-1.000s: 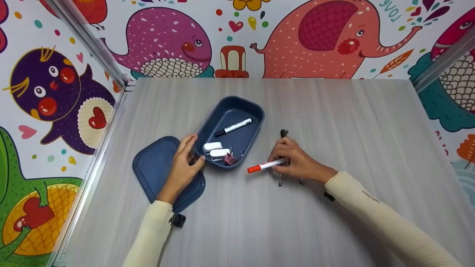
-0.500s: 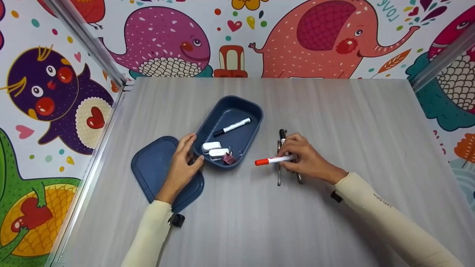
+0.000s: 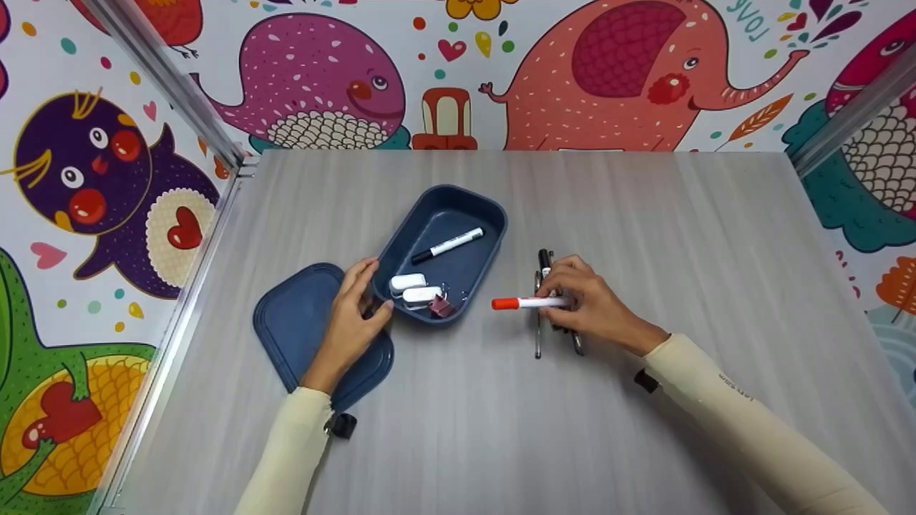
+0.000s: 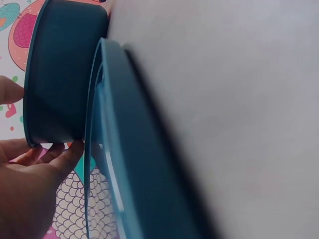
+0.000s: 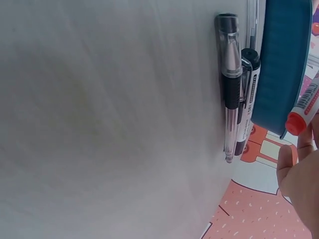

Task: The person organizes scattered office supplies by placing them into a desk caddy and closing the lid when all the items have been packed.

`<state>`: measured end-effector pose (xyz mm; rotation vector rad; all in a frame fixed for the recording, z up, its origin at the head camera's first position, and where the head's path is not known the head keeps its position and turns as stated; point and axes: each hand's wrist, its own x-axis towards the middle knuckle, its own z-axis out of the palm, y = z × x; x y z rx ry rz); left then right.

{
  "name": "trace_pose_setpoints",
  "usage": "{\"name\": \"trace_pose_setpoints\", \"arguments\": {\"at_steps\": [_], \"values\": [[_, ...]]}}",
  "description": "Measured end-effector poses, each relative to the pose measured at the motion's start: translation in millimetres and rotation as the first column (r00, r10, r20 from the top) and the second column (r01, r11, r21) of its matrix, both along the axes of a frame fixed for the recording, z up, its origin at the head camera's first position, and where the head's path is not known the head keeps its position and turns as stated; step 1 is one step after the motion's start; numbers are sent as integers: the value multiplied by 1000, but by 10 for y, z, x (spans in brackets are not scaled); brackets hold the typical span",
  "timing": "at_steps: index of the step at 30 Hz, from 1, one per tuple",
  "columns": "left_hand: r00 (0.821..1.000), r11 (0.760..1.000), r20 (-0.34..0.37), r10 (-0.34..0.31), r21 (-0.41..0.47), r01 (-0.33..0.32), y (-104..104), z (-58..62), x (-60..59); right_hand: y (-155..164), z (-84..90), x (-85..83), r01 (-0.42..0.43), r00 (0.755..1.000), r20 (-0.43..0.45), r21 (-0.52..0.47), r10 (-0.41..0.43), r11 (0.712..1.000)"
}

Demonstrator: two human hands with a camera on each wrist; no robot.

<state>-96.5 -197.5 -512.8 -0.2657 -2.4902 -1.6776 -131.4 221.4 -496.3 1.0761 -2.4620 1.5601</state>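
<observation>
My right hand (image 3: 590, 304) pinches a white whiteboard marker with a red cap (image 3: 506, 304), held level above some pens. Beneath it lie a black-capped marker (image 5: 247, 114), a clear gel pen with a black grip (image 5: 231, 92) and another slim pen (image 3: 538, 347). My left hand (image 3: 348, 322) touches the near left corner of a dark blue box (image 3: 495, 211), thumb and fingers spread along its wall. Inside the box are a black-and-white marker (image 3: 451, 244), two white oblong pieces (image 3: 422, 295) and a dark pink binder clip (image 3: 441, 307).
A blue lid (image 3: 297, 315) lies left of the box, partly under my left hand and forearm. The grey wood-grain table (image 3: 458, 429) ends at a cartoon-printed wall (image 3: 458, 71) behind and at the left. Metal posts (image 3: 164, 79) stand at the back corners.
My right hand has moved a little right with the red-capped marker, whose cap has swung up to lie level. The left hand stays at the box corner.
</observation>
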Motion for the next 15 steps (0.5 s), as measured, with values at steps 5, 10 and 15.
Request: {"name": "trace_pose_setpoints", "arguments": {"at_steps": [5, 10, 15], "values": [[1000, 1000, 3, 3, -1, -3, -6, -12, -2, -11, 22, -5, 21, 1000, 5, 5, -21, 1000], [1000, 1000, 4, 1, -1, -1, -9, -11, 5, -18, 36, -20, 48, 999, 21, 15, -48, 999], [1000, 1000, 6, -3, -2, 3, -3, -1, 11, -52, 51, -43, 76, 997, 18, 12, -76, 997]]}}
